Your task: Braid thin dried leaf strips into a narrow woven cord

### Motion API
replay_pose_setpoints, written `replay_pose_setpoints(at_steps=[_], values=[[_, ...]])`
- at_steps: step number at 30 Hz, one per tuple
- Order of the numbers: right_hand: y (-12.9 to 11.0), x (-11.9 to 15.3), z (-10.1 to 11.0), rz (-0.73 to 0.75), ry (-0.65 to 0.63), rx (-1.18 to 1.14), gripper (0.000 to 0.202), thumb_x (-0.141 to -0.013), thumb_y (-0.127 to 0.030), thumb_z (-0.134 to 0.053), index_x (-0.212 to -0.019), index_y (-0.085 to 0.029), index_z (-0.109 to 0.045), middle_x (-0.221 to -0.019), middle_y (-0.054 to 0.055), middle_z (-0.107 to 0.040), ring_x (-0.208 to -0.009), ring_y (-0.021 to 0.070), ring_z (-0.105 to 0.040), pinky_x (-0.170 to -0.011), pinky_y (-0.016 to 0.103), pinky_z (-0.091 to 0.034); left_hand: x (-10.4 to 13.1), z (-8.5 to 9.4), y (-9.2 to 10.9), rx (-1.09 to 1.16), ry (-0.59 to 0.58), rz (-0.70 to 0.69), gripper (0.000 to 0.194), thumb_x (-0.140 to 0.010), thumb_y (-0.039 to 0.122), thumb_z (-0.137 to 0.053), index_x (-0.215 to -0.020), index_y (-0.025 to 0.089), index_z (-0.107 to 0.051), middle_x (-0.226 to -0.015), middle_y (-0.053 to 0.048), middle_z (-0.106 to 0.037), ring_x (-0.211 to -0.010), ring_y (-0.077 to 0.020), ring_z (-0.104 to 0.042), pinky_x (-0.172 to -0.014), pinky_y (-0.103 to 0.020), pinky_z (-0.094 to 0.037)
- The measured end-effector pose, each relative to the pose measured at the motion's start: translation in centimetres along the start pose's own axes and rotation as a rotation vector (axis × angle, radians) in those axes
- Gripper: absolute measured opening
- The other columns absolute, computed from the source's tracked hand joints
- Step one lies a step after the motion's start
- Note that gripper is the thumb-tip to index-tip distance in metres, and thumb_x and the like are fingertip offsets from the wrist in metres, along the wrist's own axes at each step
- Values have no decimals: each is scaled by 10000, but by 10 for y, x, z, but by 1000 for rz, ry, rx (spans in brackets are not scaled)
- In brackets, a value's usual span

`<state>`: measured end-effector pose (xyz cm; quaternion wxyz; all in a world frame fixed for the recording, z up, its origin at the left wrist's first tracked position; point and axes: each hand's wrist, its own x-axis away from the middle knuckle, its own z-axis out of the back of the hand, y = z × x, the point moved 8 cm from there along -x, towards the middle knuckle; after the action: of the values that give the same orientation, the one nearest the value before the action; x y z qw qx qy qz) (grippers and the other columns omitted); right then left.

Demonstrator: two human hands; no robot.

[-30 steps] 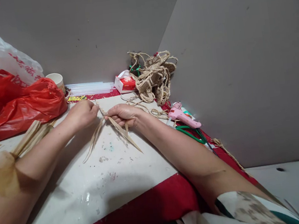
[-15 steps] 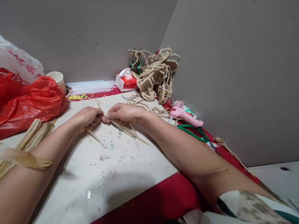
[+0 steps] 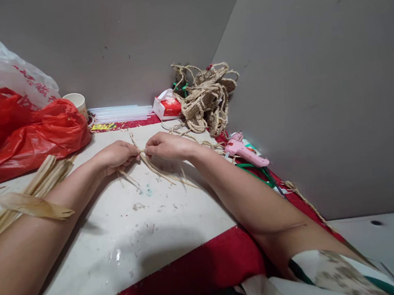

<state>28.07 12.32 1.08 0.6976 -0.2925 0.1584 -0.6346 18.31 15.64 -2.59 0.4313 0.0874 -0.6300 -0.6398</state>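
Over the far part of the white board, my left hand pinches dried plant strips, their loose ends trailing below. Close beside it, my right hand has its fingertips closed on the same strips. A short twisted length of cord runs away from the pinch point toward the wall. Across my left forearm lies a broad dried leaf strip, and a bundle of similar strips sits behind that arm.
Red bag, paper cup and clear glue sticks line the back left. A tissue pack and a heap of braided cord stand at the back. Beside my right arm are a pink glue gun and green-handled scissors.
My right hand has moved slightly right and away from my left, opening a small gap where the strips show. The loose strip ends have shifted. The view has moved slightly.
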Motion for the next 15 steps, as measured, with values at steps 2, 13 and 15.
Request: replay_pose_setpoints(at_steps=[2, 13, 15], values=[[-6, 1, -6, 25, -28, 1, 220, -833, -197, -475, -695, -126, -631, -612, 17, -558, -568, 109, -450, -549, 230, -327, 0, -2, 0, 36, -6, -3, 199, -754, 150, -548, -561, 151, -503, -439, 69, -282, -365, -35, -211, -408, -231, -98], [-40, 29, -38, 98, -139, 430, 193, -838, -223, -477, -746, -138, -625, -831, 147, -673, -693, 207, -562, -587, 295, -331, 1, -10, 0, 148, 18, -15, 306, -726, 124, -592, -500, 167, -389, -395, 71, -289, -359, -25, -220, -408, -223, -112], [-48, 36, -38, 172, -246, 355, 213, -841, -241, -514, -666, -147, -591, -739, 103, -653, -625, 169, -531, -563, 279, -316, 0, -9, 0, 162, -5, -18, 300, -732, 130, -604, -510, 164, -405, -392, 72, -291, -356, -24, -218, -402, -218, -118]])
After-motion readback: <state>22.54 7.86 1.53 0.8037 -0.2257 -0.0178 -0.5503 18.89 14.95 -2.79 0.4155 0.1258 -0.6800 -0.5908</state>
